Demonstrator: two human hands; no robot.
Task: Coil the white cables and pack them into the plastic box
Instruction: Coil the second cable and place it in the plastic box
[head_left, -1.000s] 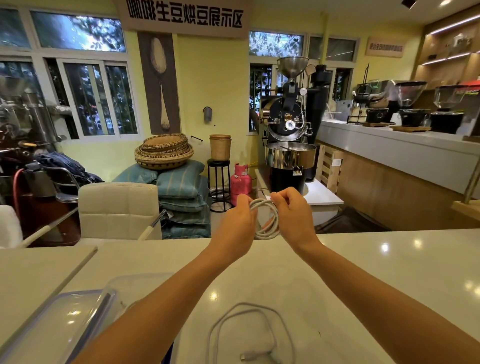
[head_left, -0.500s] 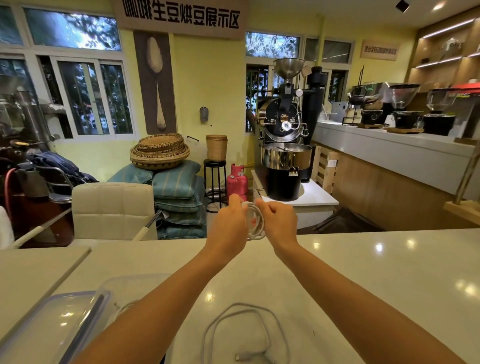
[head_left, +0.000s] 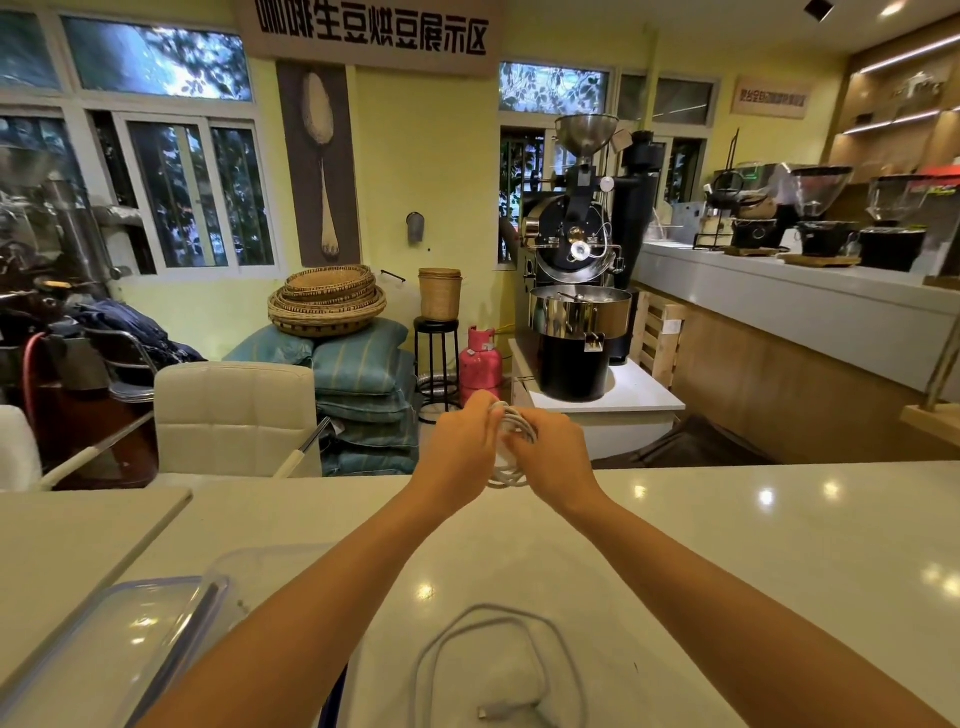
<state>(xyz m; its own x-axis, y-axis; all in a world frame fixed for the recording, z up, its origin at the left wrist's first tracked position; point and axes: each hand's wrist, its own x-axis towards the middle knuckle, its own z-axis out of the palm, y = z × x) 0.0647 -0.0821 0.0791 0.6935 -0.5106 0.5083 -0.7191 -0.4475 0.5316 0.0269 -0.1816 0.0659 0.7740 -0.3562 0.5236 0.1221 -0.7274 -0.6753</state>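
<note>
A small coil of white cable (head_left: 511, 447) hangs between my two hands, held out over the far edge of the white counter. My left hand (head_left: 465, 447) grips the coil's left side and my right hand (head_left: 553, 454) pinches its right side; the fingers hide much of the loops. A second white cable (head_left: 498, 665) lies loosely looped on the counter near me, its plug end at the bottom. The clear plastic box (head_left: 234, 577) stands at the lower left, partly behind my left forearm, with its blue-rimmed lid (head_left: 98, 644) beside it.
The glossy white counter (head_left: 727, 561) stretches right. Beyond its far edge stand a cream chair (head_left: 234, 415), stacked cushions, a red gas cylinder (head_left: 480, 364) and a coffee roaster (head_left: 579, 306). A second counter with grinders runs along the right.
My hands have drawn closer together around the coil, which now looks tighter and more upright. The view has shifted slightly; the loose cable and box have not moved.
</note>
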